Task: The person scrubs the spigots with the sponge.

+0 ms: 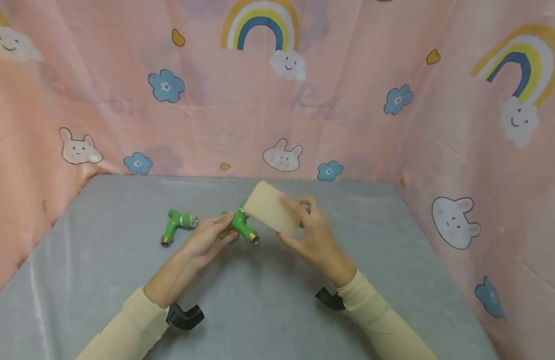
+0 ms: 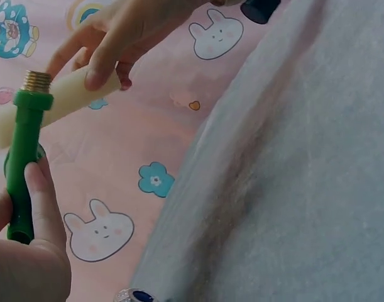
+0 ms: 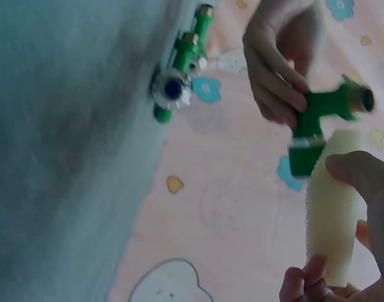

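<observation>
The left hand (image 1: 210, 236) pinches a green tap (image 1: 243, 226) between thumb and fingers, holding it raised over the table with its brass mouth pointing down and toward the right. The right hand (image 1: 321, 243) grips a pale sponge (image 1: 270, 207), thumb on one side and fingers on the other, its flat face tilted. The sponge overlaps the tap's far end in the head view; whether the two touch is hard to tell. The work looks like wiping the tap, and by that reading it is under way rather than finished, since tap and sponge are both in hand, close together. How much of the tap has been wiped does not show. Just left of the left hand, a second tap (image 1: 171, 227) lies on the grey table (image 1: 102, 270), out of either hand's grip; whether it is done or waiting cannot be judged. The right wrist view shows several brass ends there, so a further tap may lie alongside. Black wrist pieces (image 1: 186, 317) jut from the sleeves (image 1: 133, 320), and a pink curtain (image 1: 349, 135) with rabbits and rainbows hangs around the table.
</observation>
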`<state>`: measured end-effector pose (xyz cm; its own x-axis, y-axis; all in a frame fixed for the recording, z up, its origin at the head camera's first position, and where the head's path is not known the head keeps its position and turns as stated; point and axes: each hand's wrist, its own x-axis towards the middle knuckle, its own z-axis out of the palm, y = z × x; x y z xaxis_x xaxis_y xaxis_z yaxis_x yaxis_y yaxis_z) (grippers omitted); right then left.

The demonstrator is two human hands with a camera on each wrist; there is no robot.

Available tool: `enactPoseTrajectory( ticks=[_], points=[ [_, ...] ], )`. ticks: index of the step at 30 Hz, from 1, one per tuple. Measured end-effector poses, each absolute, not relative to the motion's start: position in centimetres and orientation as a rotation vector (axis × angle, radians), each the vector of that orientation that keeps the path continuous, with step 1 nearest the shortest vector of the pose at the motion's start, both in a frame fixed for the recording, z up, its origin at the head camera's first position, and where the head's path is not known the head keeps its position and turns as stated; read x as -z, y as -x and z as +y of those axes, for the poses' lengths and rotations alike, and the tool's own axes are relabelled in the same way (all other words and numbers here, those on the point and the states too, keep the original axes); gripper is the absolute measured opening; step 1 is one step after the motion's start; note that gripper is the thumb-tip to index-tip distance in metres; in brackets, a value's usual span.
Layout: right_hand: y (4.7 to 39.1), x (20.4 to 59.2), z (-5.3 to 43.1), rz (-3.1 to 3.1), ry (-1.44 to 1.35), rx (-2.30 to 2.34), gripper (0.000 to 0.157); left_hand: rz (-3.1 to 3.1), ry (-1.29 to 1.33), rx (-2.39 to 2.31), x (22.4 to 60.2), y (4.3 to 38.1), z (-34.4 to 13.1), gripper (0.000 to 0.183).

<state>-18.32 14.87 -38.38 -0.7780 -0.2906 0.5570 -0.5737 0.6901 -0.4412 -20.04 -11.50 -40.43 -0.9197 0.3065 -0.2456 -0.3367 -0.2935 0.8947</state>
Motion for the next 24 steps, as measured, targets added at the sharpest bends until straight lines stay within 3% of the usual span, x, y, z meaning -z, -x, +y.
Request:
enactPoseTrajectory(
  ticks=[3,9,17,21,24],
  points=[
    [18.4,38.6,14.7,-2.481,-0.731,-0.860,0.080,1.477,-0.016,-2.259,40.5,20.1,-11.5,0.024],
    [18.9,38.4,15.5,-2.432,-0.576,-0.906,0.080,1.398,-0.044,-2.290,40.4,20.0,-11.5,0.023],
    [18.2,38.9,14.1,-2.316,-0.858,-0.863,0.082,1.253,-0.251,-2.290,40.0,19.7,-11.4,0.026],
    [18.2,39.5,13.7,-2.266,-0.820,-0.806,0.085,1.145,-0.285,-2.308,39.6,19.5,-11.3,0.014],
    [18.2,39.7,13.7,-2.247,-0.811,-0.771,0.086,1.138,-0.269,-2.307,39.5,19.4,-11.2,0.025]
  ],
)
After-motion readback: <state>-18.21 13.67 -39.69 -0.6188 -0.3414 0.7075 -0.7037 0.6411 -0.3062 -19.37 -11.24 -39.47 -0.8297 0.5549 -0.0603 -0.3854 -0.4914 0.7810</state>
